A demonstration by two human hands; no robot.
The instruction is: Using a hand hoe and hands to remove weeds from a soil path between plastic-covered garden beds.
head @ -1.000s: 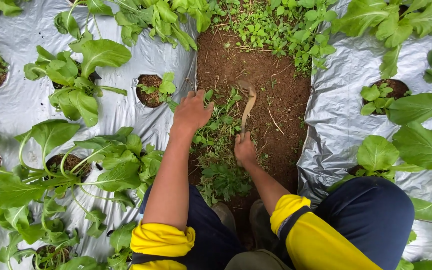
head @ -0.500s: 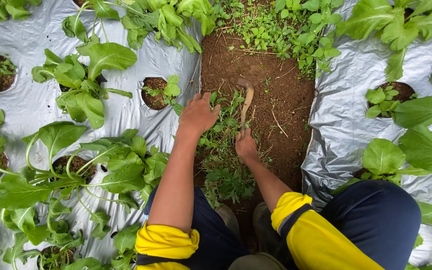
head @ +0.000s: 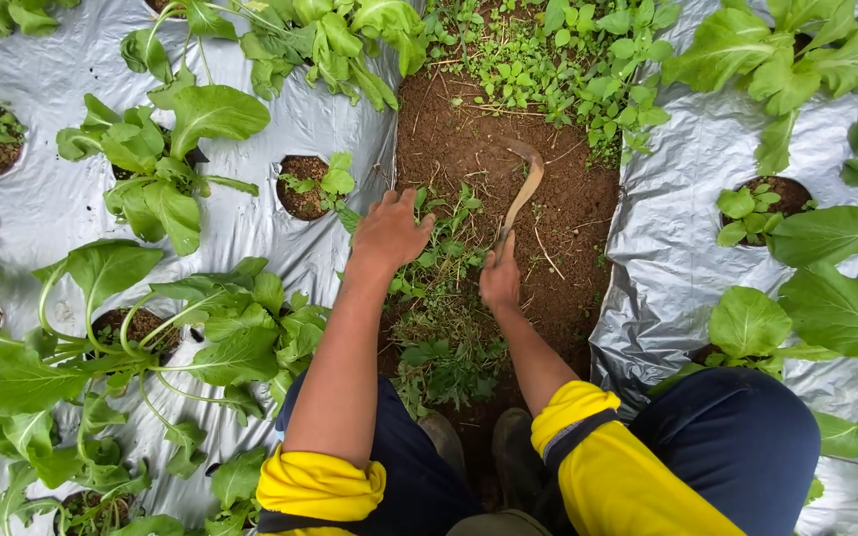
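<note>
The right hand (head: pixel 500 281) is closed around the handle of a small curved sickle (head: pixel 520 194), its tip resting on bare dirt. The left hand (head: pixel 387 231) lies open, fingers spread, on a clump of weeds (head: pixel 436 298) (holding nothing). This looks like weeding; next the blade likely must hook under the clump. The silver plastic sheet (head: pixel 662 238) lies close on both sides, with bare dirt open ahead.

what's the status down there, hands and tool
Right hand shut on curved hand sickle, blade tip on bare soil. Left hand spread on weeds, grip unclear. Silver mulch sheet flanks the furrow; leafy greens close at left.
</note>
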